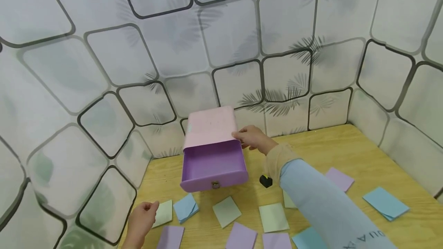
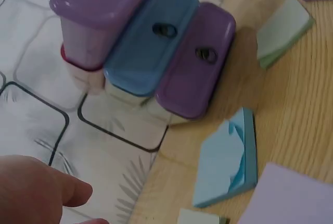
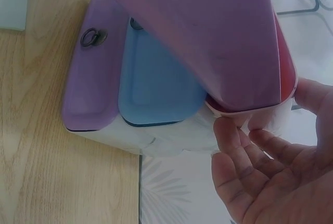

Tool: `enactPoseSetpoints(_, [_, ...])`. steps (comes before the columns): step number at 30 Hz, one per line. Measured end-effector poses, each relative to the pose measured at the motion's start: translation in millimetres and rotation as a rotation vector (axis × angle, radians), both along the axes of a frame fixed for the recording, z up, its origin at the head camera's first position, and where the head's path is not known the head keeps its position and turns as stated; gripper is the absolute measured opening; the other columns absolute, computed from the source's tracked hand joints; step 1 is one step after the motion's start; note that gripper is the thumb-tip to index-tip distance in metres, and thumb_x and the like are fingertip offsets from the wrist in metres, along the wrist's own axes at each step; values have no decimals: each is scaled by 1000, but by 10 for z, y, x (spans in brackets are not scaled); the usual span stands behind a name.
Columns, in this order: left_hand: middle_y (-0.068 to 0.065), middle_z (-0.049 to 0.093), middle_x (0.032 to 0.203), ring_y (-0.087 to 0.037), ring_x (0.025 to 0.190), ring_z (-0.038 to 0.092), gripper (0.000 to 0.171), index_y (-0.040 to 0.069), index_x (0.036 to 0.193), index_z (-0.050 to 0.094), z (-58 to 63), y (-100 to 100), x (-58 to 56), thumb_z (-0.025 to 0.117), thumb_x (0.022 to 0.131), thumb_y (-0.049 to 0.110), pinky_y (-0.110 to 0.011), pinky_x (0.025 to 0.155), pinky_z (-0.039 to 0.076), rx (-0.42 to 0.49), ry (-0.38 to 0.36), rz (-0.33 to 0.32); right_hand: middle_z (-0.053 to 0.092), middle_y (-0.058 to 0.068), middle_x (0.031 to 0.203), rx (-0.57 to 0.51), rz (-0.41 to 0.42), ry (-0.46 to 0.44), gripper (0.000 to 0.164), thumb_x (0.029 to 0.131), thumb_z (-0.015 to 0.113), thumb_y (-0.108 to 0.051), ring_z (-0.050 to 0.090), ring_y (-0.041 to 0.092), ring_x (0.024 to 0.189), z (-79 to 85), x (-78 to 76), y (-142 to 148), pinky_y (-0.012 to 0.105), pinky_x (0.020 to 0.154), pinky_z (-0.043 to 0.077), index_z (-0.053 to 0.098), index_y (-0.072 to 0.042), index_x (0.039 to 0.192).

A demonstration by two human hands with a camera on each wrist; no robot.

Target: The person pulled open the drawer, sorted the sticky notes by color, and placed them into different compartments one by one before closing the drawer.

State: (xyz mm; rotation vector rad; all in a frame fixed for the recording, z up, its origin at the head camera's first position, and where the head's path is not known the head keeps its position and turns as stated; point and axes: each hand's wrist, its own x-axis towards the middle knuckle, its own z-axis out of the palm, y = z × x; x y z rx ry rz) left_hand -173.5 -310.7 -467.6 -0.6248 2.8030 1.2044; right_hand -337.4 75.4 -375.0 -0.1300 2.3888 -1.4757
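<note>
right hand (image 1: 254,138) outstretched, touching drawer box (image 1: 210,126)

Smooth plastic drawer box (image 1: 210,128), wood-grain table (image 1: 346,153)

Right hand (image 3: 270,177) cut off by frame edge; lower drawers (image 2: 166,52) hidden in head view.

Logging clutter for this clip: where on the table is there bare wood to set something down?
Bare wood lies at the far right of the table, between the wall, the right hand and the lilac note. A smaller patch lies left of the drawer box. The front edge is crowded with sticky notes.
</note>
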Motion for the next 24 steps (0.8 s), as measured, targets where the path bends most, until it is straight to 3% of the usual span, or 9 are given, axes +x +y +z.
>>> enactPoseSetpoints(4, [-26, 63, 104, -41, 94, 59, 67, -12, 109, 58, -94, -216, -140, 50, 93, 53, -49, 75, 48, -205, -113, -63, 62, 11, 117, 11, 2, 8, 59, 94, 56, -48, 64, 29, 102, -3, -19, 15, 47, 87, 49, 51, -6, 135])
enactPoseSetpoints(10, [-35, 61, 97, -48, 90, 60, 77, -20, 98, 61, -214, -340, -243, 47, 93, 56, -53, 78, 49, -370, -170, -168, 62, 11, 118, 13, 7, 19, 59, 94, 56, -49, 62, 32, 108, 14, -41, -8, 49, 88, 49, 51, -6, 134])
enactPoseSetpoints(13, [-34, 62, 94, -46, 87, 61, 83, -17, 96, 63, -277, -339, -262, 45, 91, 64, -53, 78, 50, -418, -204, -187, 62, 12, 118, 15, 9, 19, 59, 94, 55, -49, 62, 32, 108, 11, -45, -21, 48, 87, 50, 51, -5, 134])
enactPoseSetpoints(19, [-38, 59, 103, -49, 92, 59, 100, -18, 105, 61, -375, -222, -308, 43, 83, 78, -54, 78, 50, -479, -282, -189, 62, 12, 119, 19, 1, 11, 58, 95, 56, -48, 63, 32, 105, -5, -38, -23, 49, 88, 49, 51, -5, 134])
enactPoseSetpoints(24, [-34, 62, 98, -42, 83, 63, 88, -14, 101, 64, -340, -119, -301, 53, 83, 71, -51, 70, 52, -466, -265, -211, 63, 11, 117, 33, -12, 12, 58, 94, 56, -48, 66, 25, 97, -19, -39, -32, 46, 85, 51, 52, -6, 133])
